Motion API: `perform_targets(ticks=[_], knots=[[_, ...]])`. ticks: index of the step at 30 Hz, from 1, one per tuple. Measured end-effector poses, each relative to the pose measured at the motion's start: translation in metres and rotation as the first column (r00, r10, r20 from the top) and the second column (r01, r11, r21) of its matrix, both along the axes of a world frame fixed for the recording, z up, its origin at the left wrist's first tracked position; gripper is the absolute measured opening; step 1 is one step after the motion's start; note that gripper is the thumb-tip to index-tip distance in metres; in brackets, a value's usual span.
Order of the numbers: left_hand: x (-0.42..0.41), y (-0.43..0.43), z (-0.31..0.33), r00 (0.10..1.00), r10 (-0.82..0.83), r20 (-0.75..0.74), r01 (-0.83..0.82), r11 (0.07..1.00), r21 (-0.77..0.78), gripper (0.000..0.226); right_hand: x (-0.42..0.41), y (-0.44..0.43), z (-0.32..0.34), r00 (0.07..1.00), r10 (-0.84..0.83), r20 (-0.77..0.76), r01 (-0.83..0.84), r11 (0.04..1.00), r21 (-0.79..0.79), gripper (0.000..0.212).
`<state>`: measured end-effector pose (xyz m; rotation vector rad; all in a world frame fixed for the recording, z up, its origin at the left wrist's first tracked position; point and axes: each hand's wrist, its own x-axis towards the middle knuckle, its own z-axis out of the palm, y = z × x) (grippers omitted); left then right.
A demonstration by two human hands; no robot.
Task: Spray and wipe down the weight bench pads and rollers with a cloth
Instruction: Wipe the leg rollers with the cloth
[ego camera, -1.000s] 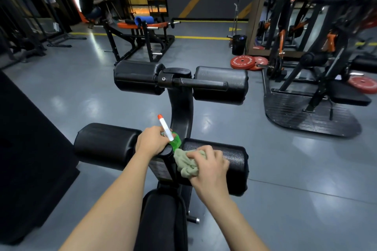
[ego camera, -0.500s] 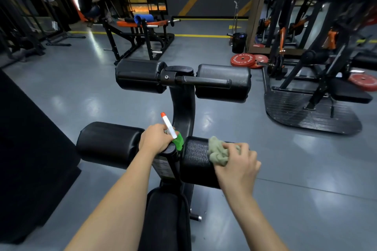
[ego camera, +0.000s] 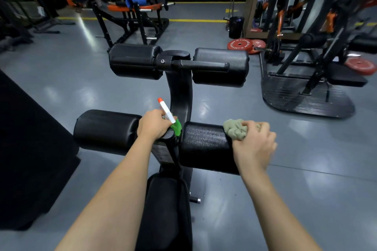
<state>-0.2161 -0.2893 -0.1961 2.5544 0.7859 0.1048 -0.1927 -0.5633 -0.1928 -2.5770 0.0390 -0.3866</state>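
Cloth (ego camera: 234, 129) at outer end of lower right roller (ego camera: 204, 144)
Right hand (ego camera: 253, 145) grip bunches it, slid toward 3 o'clock; left hand (ego camera: 153, 123) clasps spray bottle (ego camera: 167, 112); roller seems nearly wiped

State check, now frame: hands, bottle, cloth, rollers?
left hand: grips spray bottle
spray bottle: held, nozzle tilted up
right hand: holds cloth
cloth: bunched, pressed on near right roller's outer end
near left roller: no cloth on it
far left roller: untouched
far right roller: untouched
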Motion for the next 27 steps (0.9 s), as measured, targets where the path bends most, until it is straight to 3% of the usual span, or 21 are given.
perform_targets(ticks=[5, 7, 9, 12, 16, 22, 27], knots=[[-0.001, -0.001, 0.004, 1.000, -0.005, 0.001, 0.005, 1.000, 0.012, 0.043, -0.051, 0.058, -0.013, 0.911, 0.398, 0.113, -0.391, 0.917, -0.076, 0.049], [-0.001, -0.001, 0.004, 1.000, -0.005, 0.007, 0.005, 1.000, 0.012, 0.044, -0.065, 0.065, -0.016, 0.847, 0.521, 0.104, -0.515, 0.853, -0.082, 0.046], [-0.002, -0.001, 0.005, 1.000, -0.007, 0.007, 0.007, 1.000, 0.015, 0.042, -0.064, 0.056, -0.014, 0.830, 0.544, 0.119, -0.542, 0.839, -0.057, 0.037], [-0.002, -0.002, 0.003, 1.000, -0.002, 0.003, 0.002, 1.000, 0.013, 0.038, -0.042, 0.026, -0.011, 0.891, 0.441, 0.106, -0.433, 0.897, -0.091, 0.021], [-0.001, -0.003, 0.003, 1.000, -0.006, 0.001, 0.006, 1.000, 0.007, 0.031, -0.008, -0.011, -0.002, 0.974, 0.226, -0.019, -0.226, 0.960, -0.165, 0.017], [-0.002, -0.001, 0.003, 1.000, -0.020, 0.007, 0.020, 1.000, 0.010, 0.038, 0.012, -0.005, -0.008, 0.996, -0.003, 0.089, -0.004, 0.997, 0.078, 0.020], [0.002, 0.001, 0.003, 1.000, -0.023, 0.008, 0.023, 1.000, 0.017, 0.043, 0.009, -0.012, -0.004, 0.994, -0.028, 0.109, 0.017, 0.994, 0.106, 0.030]])
